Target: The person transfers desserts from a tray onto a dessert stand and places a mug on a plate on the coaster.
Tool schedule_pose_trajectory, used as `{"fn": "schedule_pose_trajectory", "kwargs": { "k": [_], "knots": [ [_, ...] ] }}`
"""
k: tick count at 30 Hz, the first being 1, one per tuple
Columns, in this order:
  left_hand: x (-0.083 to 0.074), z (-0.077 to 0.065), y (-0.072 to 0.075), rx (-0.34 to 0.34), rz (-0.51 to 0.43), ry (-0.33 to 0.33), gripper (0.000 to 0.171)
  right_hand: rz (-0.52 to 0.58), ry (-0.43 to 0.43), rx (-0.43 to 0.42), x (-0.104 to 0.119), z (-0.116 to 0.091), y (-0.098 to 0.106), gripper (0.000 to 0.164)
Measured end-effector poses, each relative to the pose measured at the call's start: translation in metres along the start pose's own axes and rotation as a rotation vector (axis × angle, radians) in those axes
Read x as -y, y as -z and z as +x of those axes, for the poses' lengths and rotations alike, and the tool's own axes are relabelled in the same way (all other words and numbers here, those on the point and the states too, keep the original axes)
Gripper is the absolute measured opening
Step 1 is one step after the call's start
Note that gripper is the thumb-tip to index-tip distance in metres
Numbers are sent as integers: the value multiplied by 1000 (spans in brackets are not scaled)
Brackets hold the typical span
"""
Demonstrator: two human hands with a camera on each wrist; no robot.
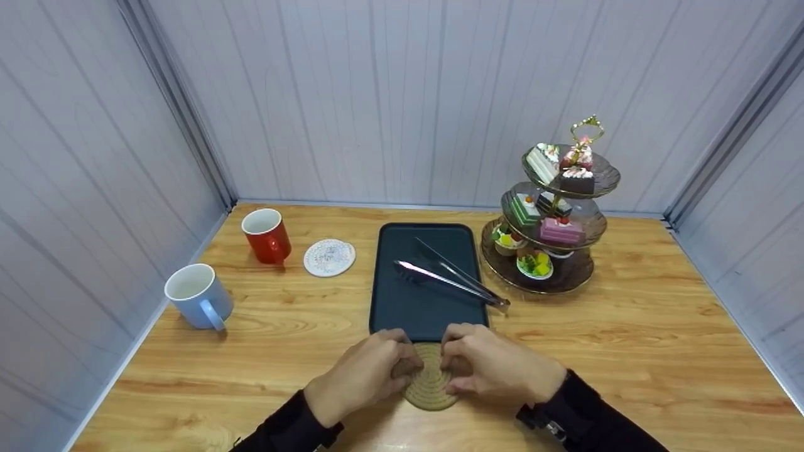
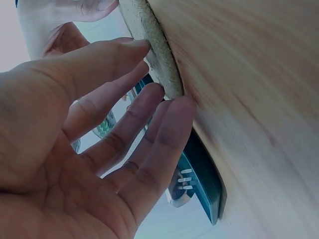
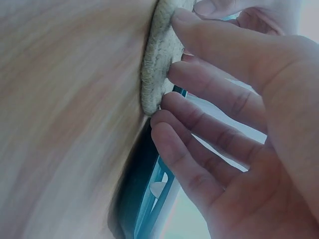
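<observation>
A round woven coaster [image 1: 430, 383] lies flat on the table, its far edge right at the near edge of the dark tray [image 1: 402, 314]. My left hand [image 1: 374, 370] rests at its left side, with thumb tip and fingertips on the rim, spread and loosely bent. On the opposite side my right hand [image 1: 493, 364] touches the rim in much the same way. Both wrist views show the coaster's thick braided edge [image 2: 162, 55] beside the fingers. Metal tongs [image 1: 452, 282] lie across the tray, handle end over its right edge.
A red mug [image 1: 257, 235], a light blue mug [image 1: 195, 295] and a round white coaster [image 1: 330, 257] are on the left. To the right of the tray rises a three-tier stand [image 1: 597, 270] with several small cakes. Panel walls [image 1: 408, 107] enclose the table.
</observation>
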State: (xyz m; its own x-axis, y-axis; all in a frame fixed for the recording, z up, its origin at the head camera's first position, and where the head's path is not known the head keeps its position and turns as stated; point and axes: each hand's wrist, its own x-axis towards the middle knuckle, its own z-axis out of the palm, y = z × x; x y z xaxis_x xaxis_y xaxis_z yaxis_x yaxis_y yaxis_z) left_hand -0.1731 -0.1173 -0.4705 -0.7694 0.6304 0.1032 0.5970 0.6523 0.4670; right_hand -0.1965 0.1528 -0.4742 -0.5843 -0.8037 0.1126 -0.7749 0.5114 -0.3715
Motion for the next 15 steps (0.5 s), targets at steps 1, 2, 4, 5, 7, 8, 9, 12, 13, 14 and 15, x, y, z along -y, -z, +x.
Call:
{"fn": "schedule_pose_trajectory", "kwargs": {
  "k": [1, 2, 4, 5, 7, 8, 9, 12, 13, 14, 15],
  "knots": [
    [0, 0, 0, -3, 4, -2, 20, -5, -1, 1, 0, -1, 0, 23],
    [0, 0, -1, -4, 6, -3, 20, -8, -3, 3, -1, -2, 1, 23],
    [-1, -1, -1, -10, 13, -6, 20, -14, -6, 3, -2, -4, 1, 23],
    [-1, -1, -2, -13, 16, -7, 21, -16, -8, 2, -2, -5, 2, 22],
    [-2, -2, -3, -21, 25, -11, 22, -15, -7, -7, -3, -7, 2, 22],
    [-2, -2, -3, -24, 26, -12, 22, -12, -9, -10, -4, -8, 2, 21],
    [-2, -2, -4, -28, 25, -13, 22, -12, -6, -16, -4, -9, 3, 21],
    [-2, -2, -6, -35, 27, -16, 21, -8, -10, -22, -5, -12, 4, 21],
    [-2, -2, -7, -36, 26, -16, 21, -8, -18, -21, -5, -13, 4, 21],
    [-3, -2, -7, -35, 26, -13, 21, -9, -25, -20, -5, -14, 5, 21],
    [-3, -2, -7, -35, 26, -13, 20, -9, -33, -18, -5, -15, 5, 21]
  ]
}}
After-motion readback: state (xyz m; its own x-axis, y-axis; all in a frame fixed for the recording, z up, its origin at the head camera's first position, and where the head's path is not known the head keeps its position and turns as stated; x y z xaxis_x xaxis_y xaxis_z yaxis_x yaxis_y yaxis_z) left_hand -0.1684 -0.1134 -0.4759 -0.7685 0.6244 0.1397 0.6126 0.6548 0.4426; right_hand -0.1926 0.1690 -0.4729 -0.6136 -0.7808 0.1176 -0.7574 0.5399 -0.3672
